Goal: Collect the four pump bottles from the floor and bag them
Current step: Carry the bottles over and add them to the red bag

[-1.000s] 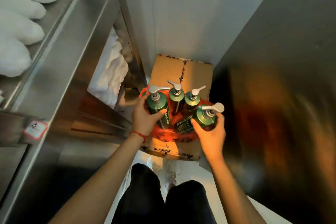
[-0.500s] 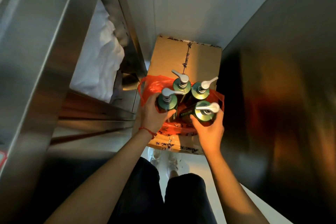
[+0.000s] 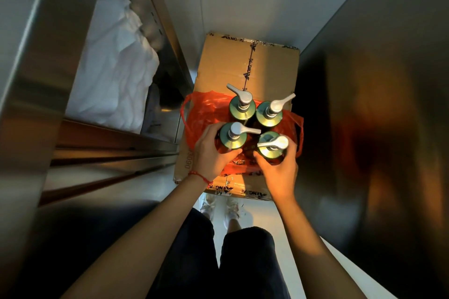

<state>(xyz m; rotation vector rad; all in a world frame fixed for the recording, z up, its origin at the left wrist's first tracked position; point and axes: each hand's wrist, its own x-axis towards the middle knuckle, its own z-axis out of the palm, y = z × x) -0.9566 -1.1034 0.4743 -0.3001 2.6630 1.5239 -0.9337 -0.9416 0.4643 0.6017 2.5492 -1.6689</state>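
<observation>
Looking straight down from my head camera. Four green pump bottles stand upright in a tight two-by-two cluster on an orange plastic bag (image 3: 201, 114), which is spread over the top of a taped cardboard box (image 3: 228, 68). My left hand (image 3: 211, 153) wraps the near-left bottle (image 3: 232, 139), its fingers (image 3: 206, 132) curled closed around the bottle's left side, the thumb at the near side. My right hand (image 3: 279, 170) clasps the near-right bottle (image 3: 272, 147), fingers closed around its body from the near and right sides. The far-left bottle (image 3: 242, 108) and far-right bottle (image 3: 269, 114) stand untouched, just beyond the held pair and touching or nearly touching them. The white pump heads point in differing directions. One bag handle (image 3: 185, 107) loops out to the left; bag film also rises at the right of the cluster. A red string bracelet (image 3: 199, 175) circles my left wrist. A steel shelf frame (image 3: 170, 31) with white linen (image 3: 114, 68) stands at left; a dark metal wall (image 3: 376, 104) at right. My shoes (image 3: 221, 206) show just near the box.
</observation>
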